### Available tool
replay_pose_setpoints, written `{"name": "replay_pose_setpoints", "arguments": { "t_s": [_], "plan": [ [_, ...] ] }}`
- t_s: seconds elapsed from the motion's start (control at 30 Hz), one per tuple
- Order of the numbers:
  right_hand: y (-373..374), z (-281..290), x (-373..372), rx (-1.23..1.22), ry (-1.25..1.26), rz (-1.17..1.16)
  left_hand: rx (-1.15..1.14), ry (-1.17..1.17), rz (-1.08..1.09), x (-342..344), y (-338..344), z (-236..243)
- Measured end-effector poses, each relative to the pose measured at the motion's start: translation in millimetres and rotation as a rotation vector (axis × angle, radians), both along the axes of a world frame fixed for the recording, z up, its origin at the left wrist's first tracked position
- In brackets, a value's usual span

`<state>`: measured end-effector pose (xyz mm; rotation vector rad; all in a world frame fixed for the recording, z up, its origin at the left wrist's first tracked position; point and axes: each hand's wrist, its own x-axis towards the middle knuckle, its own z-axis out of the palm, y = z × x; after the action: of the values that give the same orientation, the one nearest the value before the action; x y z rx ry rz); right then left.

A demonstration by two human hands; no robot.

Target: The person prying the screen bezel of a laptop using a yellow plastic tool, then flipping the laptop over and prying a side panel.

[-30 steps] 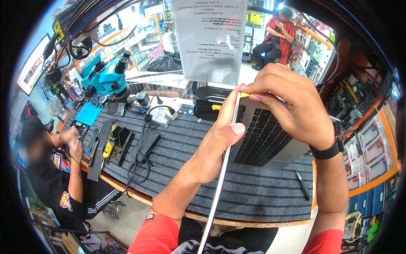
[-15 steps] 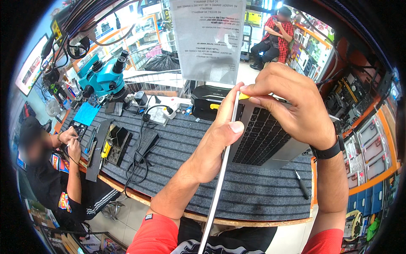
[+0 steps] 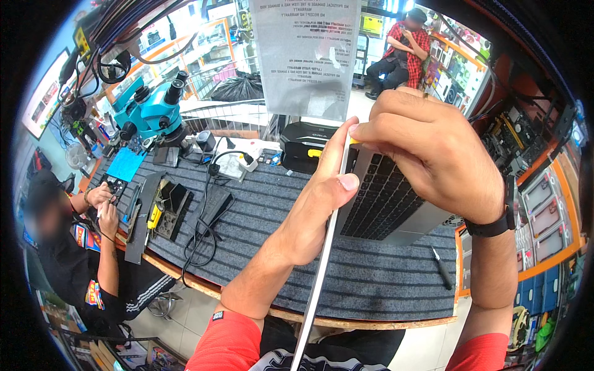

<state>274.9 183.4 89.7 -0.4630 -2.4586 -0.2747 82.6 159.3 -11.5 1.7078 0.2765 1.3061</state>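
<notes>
A silver laptop [image 3: 405,232] is held partly open, its black keyboard facing right and its lid [image 3: 318,285] seen edge-on as a thin pale strip running toward me. My left hand [image 3: 317,207] is closed on the lid, thumb on the near side of the edge and fingers stretched along its left face. At the lid's upper end, my right hand [image 3: 427,145] pinches a small yellow pick [image 3: 354,141] against the edge. Most of the pick is hidden by the fingers. The screen face cannot be seen from this angle.
A screwdriver-like tool [image 3: 442,269] lies on the grey striped mat [image 3: 266,253], right of the laptop. Behind the laptop is an open black case [image 3: 300,148]. Cables [image 3: 201,241] and a teal microscope [image 3: 151,111] are left. A co-worker [image 3: 68,235] works at the left edge.
My right hand has shifted slightly right and its wrist has turned, covering more of the yellow pick. The left hand and lid have stayed nearly still.
</notes>
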Motion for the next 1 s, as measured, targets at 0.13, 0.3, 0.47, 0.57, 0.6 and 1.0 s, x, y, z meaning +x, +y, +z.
{"name": "replay_pose_setpoints", "arguments": {
  "t_s": [0.13, 0.3, 0.47, 0.57, 0.6, 1.0],
  "plan": [
    [1.3, 5.6, 0.0, -0.029, -0.067, -0.019, -0.075, -0.021, -0.038, 0.0, -0.3, -4.1],
    [5.9, -2.8, 13.9, -0.08, 0.08, -0.079, -0.214, -0.07, -0.101, 1.8, -1.0, -0.2],
    [-28.9, -13.7, 61.4, -0.26, 0.588, -0.33, -0.077, 0.03, 0.246, -23.0, -21.7, -3.1],
    [-68.6, -46.3, 87.0, -0.277, 0.75, -0.461, 0.061, 0.004, 0.362, -48.9, -53.7, -19.6],
    [-82.7, -61.2, 95.2, -0.333, 0.794, -0.507, 0.135, -0.124, 0.32, -54.2, -60.3, -25.5],
    [-177.0, -263.3, 101.2, -0.54, 0.016, -0.904, 0.518, 0.74, 0.441, 11.8, -14.1, 104.6]
  ]
}}
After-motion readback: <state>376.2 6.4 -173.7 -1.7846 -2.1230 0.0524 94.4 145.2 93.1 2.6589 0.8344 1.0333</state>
